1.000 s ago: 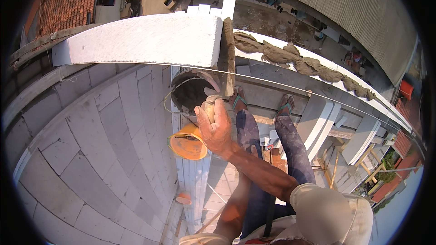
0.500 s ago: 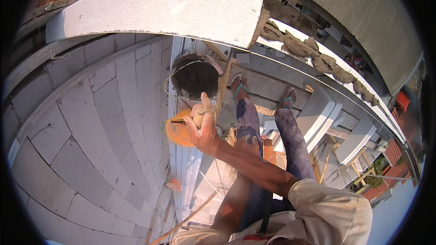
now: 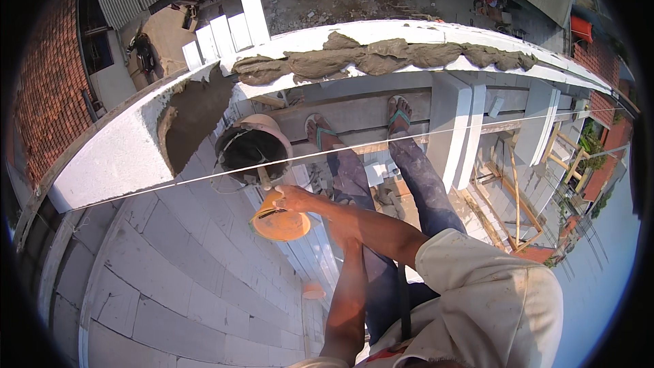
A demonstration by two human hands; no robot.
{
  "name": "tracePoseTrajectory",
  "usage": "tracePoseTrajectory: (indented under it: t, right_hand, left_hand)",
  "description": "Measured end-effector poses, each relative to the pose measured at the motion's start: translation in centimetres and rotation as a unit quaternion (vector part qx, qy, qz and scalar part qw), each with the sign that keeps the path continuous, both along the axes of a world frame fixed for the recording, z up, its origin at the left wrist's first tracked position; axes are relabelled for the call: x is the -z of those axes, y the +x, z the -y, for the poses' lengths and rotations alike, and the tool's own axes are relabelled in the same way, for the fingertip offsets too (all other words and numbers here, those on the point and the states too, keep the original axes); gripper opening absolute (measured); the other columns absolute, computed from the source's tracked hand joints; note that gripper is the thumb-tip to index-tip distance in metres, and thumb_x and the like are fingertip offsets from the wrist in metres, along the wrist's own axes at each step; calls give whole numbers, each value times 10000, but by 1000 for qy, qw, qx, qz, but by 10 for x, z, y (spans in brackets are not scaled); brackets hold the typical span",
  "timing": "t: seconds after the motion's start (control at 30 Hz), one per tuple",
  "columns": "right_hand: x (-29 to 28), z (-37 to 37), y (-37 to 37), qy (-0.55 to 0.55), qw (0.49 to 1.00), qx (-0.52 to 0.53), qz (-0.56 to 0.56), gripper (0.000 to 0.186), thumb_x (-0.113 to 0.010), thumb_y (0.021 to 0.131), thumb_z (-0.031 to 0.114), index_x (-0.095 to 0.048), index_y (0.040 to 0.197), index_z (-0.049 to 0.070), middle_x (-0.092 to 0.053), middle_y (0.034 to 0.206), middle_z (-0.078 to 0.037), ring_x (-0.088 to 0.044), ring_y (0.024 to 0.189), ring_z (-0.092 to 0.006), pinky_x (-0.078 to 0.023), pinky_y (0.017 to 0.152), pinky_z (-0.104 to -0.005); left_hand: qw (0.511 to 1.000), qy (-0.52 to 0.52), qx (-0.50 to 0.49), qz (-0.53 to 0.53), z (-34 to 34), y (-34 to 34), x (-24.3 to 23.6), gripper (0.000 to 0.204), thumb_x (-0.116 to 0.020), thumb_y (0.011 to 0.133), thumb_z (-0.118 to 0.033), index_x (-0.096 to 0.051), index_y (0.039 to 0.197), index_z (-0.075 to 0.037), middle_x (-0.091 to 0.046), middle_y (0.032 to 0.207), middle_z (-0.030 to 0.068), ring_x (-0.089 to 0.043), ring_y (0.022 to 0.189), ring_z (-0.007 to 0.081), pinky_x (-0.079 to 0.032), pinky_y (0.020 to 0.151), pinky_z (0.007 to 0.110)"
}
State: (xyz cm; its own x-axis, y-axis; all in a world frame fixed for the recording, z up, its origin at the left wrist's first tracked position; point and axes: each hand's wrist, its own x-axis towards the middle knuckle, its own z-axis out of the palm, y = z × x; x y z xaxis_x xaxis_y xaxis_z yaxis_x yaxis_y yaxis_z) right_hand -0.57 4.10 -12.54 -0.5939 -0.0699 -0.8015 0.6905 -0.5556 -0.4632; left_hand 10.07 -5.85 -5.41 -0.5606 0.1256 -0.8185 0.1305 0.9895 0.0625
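Note:
My right hand (image 3: 294, 199) reaches in below the mortar bucket (image 3: 283, 129), fingers curled at the upper edge of an orange, bowl-like plastic thing (image 3: 281, 226). Just beyond the fingertips, a tan tool handle (image 3: 263, 177) leans in the bucket's mouth; the rest of this tool is hidden. Dark grey mortar (image 3: 251, 150) lies inside the bucket. My left hand (image 3: 345, 230) is mostly hidden behind my right forearm, so its fingers do not show. Ahead, a ridge of wet mortar (image 3: 381, 58) runs along the white wall top, beside a white block (image 3: 112, 153) with mortar on its end face.
A taut string (image 3: 409, 138) crosses above the bucket and my legs. My sandalled feet (image 3: 400, 112) stand on planks (image 3: 368, 105). White slabs (image 3: 453, 129) lean at the right, near wooden framing (image 3: 518, 194). Beyond the wall, the ground (image 3: 327, 3) lies far below.
The view has swung left and farther out over the wall. My right hand has lowered from its raised grip on the trowel to the orange thing. My left forearm has come into view.

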Motion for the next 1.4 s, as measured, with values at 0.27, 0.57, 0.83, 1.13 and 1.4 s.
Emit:
tracePoseTrajectory:
  t: [0.27, 0.57, 0.83, 1.13, 1.4]
  right_hand:
    - [-21, -119, 243, 156, 921, 296, 199, 323, -771, 913, 248, -700, 1109, 0, -758, 972, -208, -743, 881, -355, -571, 775, -433]
    - [65, -77, 510, 374, 707, 283, 529, 665, -884, 797, 279, -577, 1330, 25, -597, 1276, -230, -577, 1216, -387, -491, 990, -486]
    - [104, -64, 541, 316, 714, 244, 575, 1094, -919, 724, 270, -292, 1578, 1, -389, 1547, -214, -387, 1445, -409, -373, 1178, -509]
    - [139, -67, 566, 374, 727, 191, 543, 963, -913, 699, 196, -396, 1496, 43, -533, 1401, -191, -530, 1321, -384, -428, 1127, -539]
    - [127, -45, 570, 420, 729, 240, 484, 504, -702, 752, 43, -508, 1216, 25, -653, 1099, -212, -667, 1028, -446, -542, 906, -527]
  left_hand:
    - [994, 18, 102, -32, -68, -15, -19, 333, -721, 919, -294, -764, 1130, -40, -771, 1042, 181, -732, 981, 388, -550, 859, 484]
    - [952, -24, 302, -46, -150, 12, -38, 324, -691, 932, -265, -753, 1132, -18, -762, 1070, 216, -725, 1016, 392, -549, 882, 475]
    - [907, 43, 419, 23, -174, 21, -18, 336, -698, 930, -277, -756, 1099, 8, -763, 1003, 242, -738, 935, 399, -560, 863, 451]
    - [848, 24, 528, 22, -210, 41, -11, 333, -692, 914, -284, -764, 1111, -25, -746, 1121, 221, -708, 1064, 405, -534, 955, 465]
    - [831, 45, 553, 43, -227, 44, -14, 354, -677, 928, -277, -739, 1116, 17, -736, 1112, 245, -697, 1061, 432, -527, 954, 477]
